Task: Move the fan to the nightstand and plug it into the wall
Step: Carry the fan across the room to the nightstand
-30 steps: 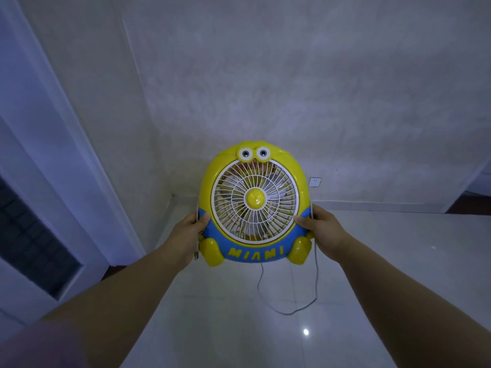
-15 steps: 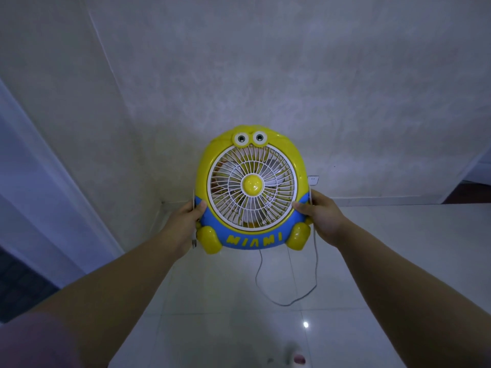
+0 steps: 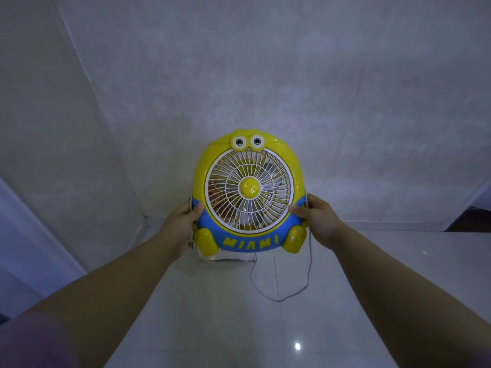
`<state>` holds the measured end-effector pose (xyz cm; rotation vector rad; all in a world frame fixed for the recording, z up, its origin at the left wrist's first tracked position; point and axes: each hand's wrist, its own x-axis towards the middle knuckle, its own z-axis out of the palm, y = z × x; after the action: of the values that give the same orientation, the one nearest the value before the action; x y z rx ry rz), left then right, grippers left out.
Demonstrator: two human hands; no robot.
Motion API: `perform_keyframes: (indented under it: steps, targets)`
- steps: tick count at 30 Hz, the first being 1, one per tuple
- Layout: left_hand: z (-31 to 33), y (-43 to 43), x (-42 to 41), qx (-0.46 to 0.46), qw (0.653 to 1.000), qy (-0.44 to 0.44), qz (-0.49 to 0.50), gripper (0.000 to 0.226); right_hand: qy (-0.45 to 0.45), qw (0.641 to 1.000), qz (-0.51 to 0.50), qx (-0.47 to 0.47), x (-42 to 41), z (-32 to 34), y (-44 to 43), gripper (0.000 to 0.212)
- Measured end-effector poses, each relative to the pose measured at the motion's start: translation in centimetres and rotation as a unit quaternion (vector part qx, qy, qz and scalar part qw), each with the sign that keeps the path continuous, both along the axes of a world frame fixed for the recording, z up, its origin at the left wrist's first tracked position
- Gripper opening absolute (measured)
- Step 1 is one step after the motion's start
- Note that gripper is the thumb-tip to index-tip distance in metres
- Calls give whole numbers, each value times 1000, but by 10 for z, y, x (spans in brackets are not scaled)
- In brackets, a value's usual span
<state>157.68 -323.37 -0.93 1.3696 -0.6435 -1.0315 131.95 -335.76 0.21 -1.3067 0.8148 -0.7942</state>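
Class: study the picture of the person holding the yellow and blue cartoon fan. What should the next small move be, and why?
Probably keep carrying the yellow and blue cartoon fan forward, gathering the thin grey cord first. The left hand and right hand grip its sides in the air, no nightstand is in view, and the cord hangs in a loose loop towards the glossy white floor, where it might catch.

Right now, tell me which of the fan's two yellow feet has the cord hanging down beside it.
The yellow foot by the right hand. The grey cord drops past its outer edge and loops below; the other foot, by the left hand, has none.
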Motion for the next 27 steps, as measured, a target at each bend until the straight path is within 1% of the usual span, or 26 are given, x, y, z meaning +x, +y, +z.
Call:
perform_keyframes:
  steps: [5,8,13,17,21,27]
  targets:
    - [-2,-54,-10,1,1000,-6,2,34,-7,1000,11,2,-11,2,-59,40]
    - [-8,-86,-16,9,1000,-3,14,30,-10,1000,11,6,-17,1,-90,38]
    - [-14,-119,-20,23,999,-8,22,36,-2,1000,20,3,-20,-2,-128,38]
    - [-16,-139,-16,26,999,-1,18,34,-5,1000,19,15,-18,-11,-149,39]
    - [-20,-166,-5,21,1000,14,16,28,-5,1000,21,23,-3,-18,-175,39]
    - [-22,-213,28,19,999,24,-10,34,-4,999,-12,31,28,-26,-212,38]
